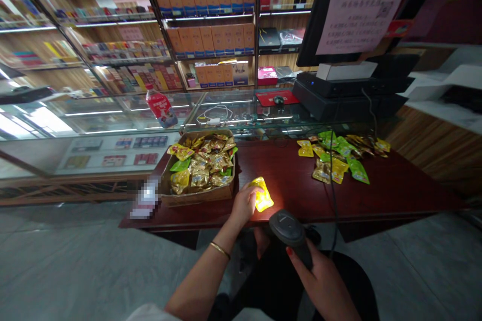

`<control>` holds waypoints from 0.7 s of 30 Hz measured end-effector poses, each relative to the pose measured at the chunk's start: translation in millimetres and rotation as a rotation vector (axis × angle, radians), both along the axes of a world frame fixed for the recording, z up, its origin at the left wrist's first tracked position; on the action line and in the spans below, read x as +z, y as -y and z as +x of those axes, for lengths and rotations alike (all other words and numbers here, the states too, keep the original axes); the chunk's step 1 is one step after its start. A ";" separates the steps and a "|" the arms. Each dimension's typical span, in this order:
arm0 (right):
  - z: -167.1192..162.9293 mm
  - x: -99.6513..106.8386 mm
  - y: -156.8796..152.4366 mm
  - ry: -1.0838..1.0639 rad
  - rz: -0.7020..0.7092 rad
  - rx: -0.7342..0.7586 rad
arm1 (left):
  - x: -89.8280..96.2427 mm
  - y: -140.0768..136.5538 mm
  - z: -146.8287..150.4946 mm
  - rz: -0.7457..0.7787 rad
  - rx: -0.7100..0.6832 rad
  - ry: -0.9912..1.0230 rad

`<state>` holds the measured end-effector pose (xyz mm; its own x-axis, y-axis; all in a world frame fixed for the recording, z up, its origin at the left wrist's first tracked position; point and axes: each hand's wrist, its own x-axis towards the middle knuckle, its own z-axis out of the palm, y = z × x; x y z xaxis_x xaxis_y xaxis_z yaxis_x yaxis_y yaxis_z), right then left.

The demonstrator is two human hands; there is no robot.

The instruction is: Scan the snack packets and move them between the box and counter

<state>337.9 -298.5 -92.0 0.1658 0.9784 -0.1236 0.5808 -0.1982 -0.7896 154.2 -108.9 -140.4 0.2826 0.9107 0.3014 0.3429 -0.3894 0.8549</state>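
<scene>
While my right hand [320,272] wraps the scanner [286,228], my left hand [244,204] pinches the yellow packet [264,196] just beyond it by the side nearest my palm, since something probably light, crinkly and slippery seems best held by an edge.

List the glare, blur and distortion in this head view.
In the head view, strong light washes out the yellow packet touched by the left hand, ahead of the scanner; also there, white glare streaks the glass counter; shelves at left lean and look blurred; a pixelated patch covers part of the table.
</scene>
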 end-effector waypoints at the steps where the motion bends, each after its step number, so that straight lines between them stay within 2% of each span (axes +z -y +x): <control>1: -0.9 0.3 -1.9 0.004 0.007 -0.002 | -0.2 -0.1 -0.1 -0.001 0.003 0.004; 7: -3.8 0.6 -13.0 0.039 0.049 0.028 | 1.2 -0.3 0.9 -0.015 0.016 0.056; 16: -3.2 0.0 -14.6 0.050 0.044 0.049 | -14.4 -8.1 -5.4 -0.207 0.021 0.213; 21: -6.2 1.8 -18.8 0.045 0.030 0.032 | -8.4 -6.1 -7.8 -0.151 0.019 0.168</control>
<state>331.7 -279.7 -90.2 0.1396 0.9863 -0.0877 0.6215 -0.1562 -0.7676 146.4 -102.8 -148.8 0.2221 0.9538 0.2024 0.1967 -0.2472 0.9488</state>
